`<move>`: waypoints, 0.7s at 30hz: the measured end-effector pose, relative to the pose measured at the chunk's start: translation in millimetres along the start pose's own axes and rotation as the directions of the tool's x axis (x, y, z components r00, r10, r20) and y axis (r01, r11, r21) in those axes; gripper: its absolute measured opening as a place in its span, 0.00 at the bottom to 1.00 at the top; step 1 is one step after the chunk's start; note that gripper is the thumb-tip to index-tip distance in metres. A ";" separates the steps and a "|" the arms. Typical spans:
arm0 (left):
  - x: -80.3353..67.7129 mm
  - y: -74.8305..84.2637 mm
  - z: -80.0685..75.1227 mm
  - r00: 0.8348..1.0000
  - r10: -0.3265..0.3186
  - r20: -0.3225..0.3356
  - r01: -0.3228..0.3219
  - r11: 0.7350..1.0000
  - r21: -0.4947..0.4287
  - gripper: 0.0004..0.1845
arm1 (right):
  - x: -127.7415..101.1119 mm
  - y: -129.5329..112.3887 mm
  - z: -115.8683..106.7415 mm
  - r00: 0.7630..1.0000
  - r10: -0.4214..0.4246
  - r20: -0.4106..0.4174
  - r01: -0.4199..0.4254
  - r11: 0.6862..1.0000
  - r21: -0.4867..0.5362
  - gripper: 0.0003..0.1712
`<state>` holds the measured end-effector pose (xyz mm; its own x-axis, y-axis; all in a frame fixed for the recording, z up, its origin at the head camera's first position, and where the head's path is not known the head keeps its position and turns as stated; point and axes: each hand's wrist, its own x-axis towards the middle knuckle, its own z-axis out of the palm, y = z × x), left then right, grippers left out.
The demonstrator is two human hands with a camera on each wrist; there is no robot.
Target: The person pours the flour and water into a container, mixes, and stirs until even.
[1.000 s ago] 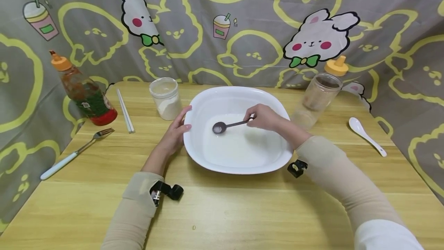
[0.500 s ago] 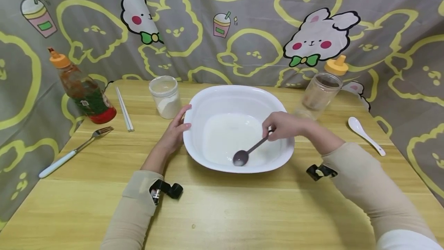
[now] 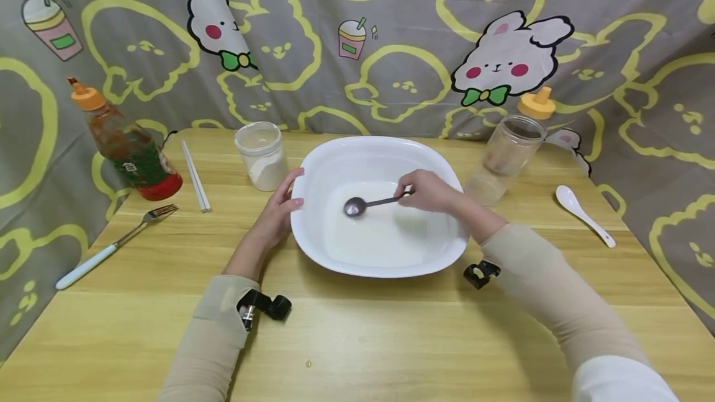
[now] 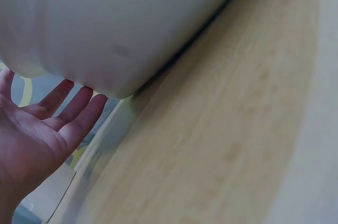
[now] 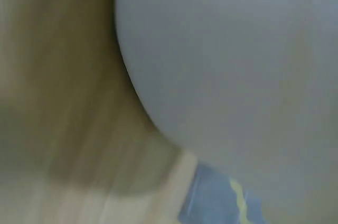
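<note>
Stirring step, by the look of it. Right hand (image 3: pixel 427 191) pinches spoon (image 3: pixel 363 205), its head in white liquid left of the fingers. Left hand (image 3: pixel 277 213), fingers straight, braces basin (image 3: pixel 335 154) on counter (image 3: pixel 363 340). Next sweep needs a level basin.

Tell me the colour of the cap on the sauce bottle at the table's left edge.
Orange, on the sauce bottle; the head view shows it best.

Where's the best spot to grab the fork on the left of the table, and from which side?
Take the fork by its long pale handle, coming from above at the near-left end. It lies flat on the table, tines pointing toward the sauce bottle, with clear wood around the handle.
</note>
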<state>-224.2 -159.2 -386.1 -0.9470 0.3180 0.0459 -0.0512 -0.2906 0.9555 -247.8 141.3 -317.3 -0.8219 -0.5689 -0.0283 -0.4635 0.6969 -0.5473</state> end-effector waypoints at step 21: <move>-0.1 0.5 -0.4 1.000 0.002 -0.003 -0.002 1.000 0.002 0.31 | -45.2 0.5 -54.5 0.976 0.104 0.189 -0.053 0.965 -0.257 0.07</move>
<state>-224.3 -159.8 -385.8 -0.9479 0.3151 0.0471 -0.0487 -0.2894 0.9560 -228.9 191.2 -270.7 -0.7881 -0.5658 -0.2425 -0.4891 0.8148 -0.3112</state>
